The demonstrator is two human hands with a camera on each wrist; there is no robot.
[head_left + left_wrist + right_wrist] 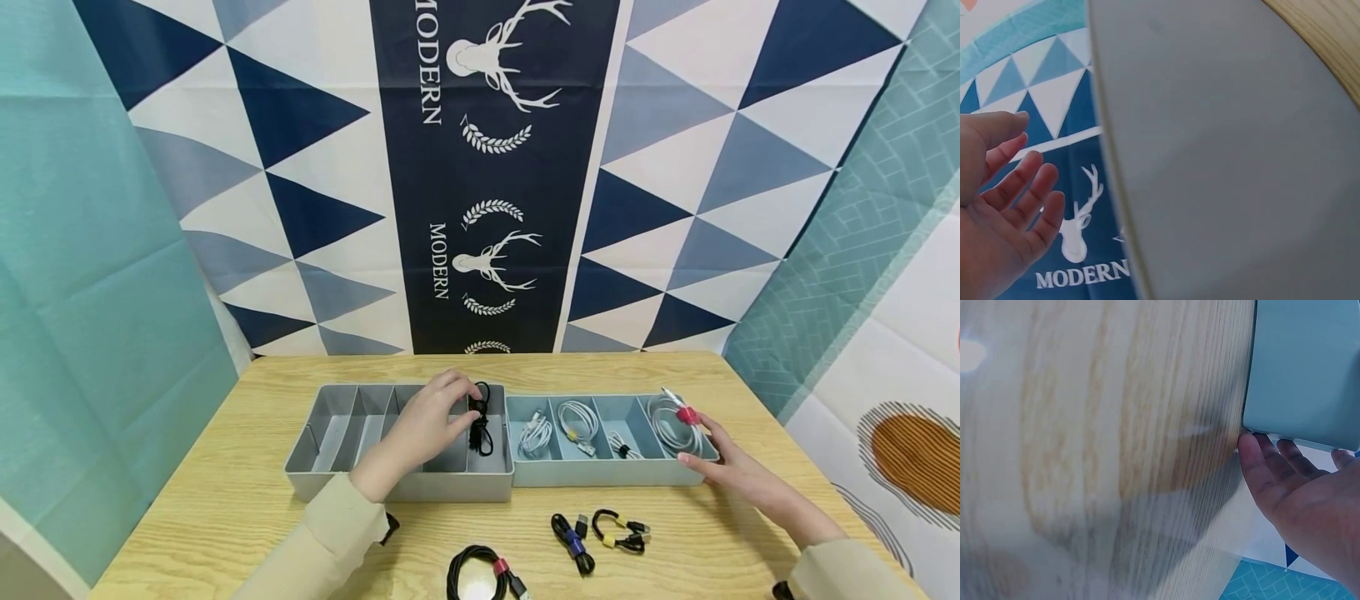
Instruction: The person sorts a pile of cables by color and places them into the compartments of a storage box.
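Observation:
My left hand (435,417) is over the right part of the grey divided box (472,487), its fingers loosely bent and apart. Close by its fingertips, a bundled black cable (480,437) lies in the rightmost compartment. The left wrist view shows that hand (1016,212) with nothing in it, beside the box's grey wall (1222,150). At the right end of the light blue divided box (600,475), my right hand (738,467) touches the end wall with its fingertips, thumb near the front corner. That contact also shows in the right wrist view, below the blue wall (1304,369).
White cables fill several blue compartments, including a coiled one with a red tie (686,415) at the right end. On the wooden table in front lie a black cable with a blue tie (573,543), a short yellow-tied one (622,533) and a coiled red-tied one (453,575).

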